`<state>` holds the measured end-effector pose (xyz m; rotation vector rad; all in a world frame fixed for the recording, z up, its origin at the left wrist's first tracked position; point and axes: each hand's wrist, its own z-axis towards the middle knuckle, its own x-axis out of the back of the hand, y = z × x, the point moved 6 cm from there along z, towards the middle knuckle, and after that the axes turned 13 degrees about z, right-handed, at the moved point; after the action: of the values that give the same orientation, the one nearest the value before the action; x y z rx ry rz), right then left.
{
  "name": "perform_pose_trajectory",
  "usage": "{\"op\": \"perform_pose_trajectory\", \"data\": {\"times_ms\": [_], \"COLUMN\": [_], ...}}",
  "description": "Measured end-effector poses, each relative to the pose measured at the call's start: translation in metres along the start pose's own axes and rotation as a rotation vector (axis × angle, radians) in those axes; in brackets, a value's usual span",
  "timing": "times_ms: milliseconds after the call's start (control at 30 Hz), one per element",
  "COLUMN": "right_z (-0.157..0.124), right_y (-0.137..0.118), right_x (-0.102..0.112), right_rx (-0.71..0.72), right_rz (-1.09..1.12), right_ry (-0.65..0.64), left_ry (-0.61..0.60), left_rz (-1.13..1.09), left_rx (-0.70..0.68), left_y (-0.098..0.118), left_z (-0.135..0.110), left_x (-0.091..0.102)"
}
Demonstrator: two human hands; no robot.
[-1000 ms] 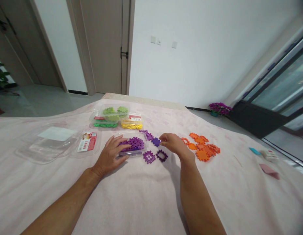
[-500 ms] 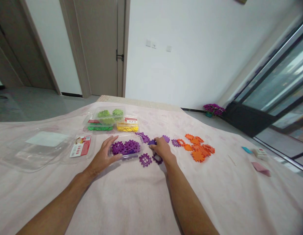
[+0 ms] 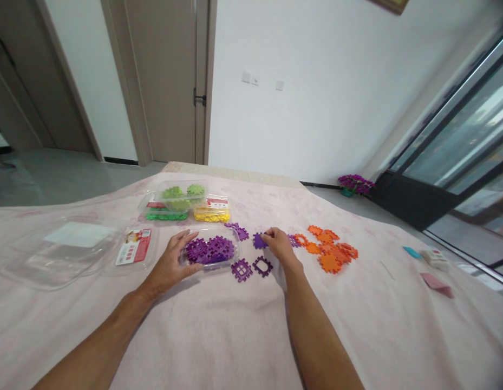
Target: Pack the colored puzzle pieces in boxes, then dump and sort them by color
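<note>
My left hand (image 3: 170, 261) cups the near left side of a clear plastic tray (image 3: 234, 256) filled with purple interlocking tiles (image 3: 210, 249). My right hand (image 3: 279, 244) pinches a solid purple tile (image 3: 259, 240) just right of the tray. Two open-frame purple tiles (image 3: 251, 267) lie on the pink cloth in front of that hand. More purple tiles (image 3: 240, 232) lie behind the tray, and one (image 3: 292, 240) sits beside a heap of orange tiles (image 3: 330, 248).
Trays of light green (image 3: 181, 194), dark green (image 3: 165, 215) and yellow tiles (image 3: 211, 213) stand further back. A clear lid with a red label (image 3: 134, 246) and a larger clear box (image 3: 60, 249) lie at the left. Small items (image 3: 432, 268) lie at the right, by a glass door.
My right hand went from the orange heap's side to the tiles beside the tray and now holds a purple tile slightly further right. The left hand stays on the tray.
</note>
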<state>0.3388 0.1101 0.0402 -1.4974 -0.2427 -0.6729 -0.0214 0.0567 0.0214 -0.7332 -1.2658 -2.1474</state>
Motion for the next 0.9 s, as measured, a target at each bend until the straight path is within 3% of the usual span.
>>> {"op": "perform_pose_trajectory", "data": {"times_ms": [167, 267, 333, 433, 567, 667, 767, 900], "right_z": [-0.011, -0.027, -0.038, -0.044, -0.035, -0.028, -0.029, -0.04], "right_y": [-0.037, -0.066, -0.079, -0.086, -0.079, -0.067, -0.049, -0.035], "right_x": [-0.015, -0.036, -0.048, -0.047, -0.02, 0.002, 0.013, 0.006], "right_rx": [-0.025, -0.031, -0.013, 0.057, 0.122, 0.095, -0.021, -0.109], "right_rz": [0.531, 0.731, 0.721, 0.51, 0.101, -0.183, -0.414, -0.574], "right_ry": [-0.021, -0.163, -0.275, -0.289, -0.226, -0.231, -0.328, -0.514], "left_ry": [0.013, 0.014, 0.01, 0.005, 0.02, 0.049, 0.032, -0.063], "left_rz": [0.0, 0.002, 0.003, 0.014, 0.104, 0.263, 0.398, 0.433], "left_rx": [-0.041, -0.042, -0.038, -0.048, -0.057, -0.163, -0.342, -0.448], "left_y": [0.005, 0.007, 0.007, 0.007, 0.01, 0.025, 0.045, 0.056], "left_z": [-0.001, -0.001, -0.002, -0.002, -0.004, -0.006, -0.009, -0.011], "left_x": [0.001, 0.001, 0.001, 0.0, 0.002, 0.006, 0.005, -0.002]}}
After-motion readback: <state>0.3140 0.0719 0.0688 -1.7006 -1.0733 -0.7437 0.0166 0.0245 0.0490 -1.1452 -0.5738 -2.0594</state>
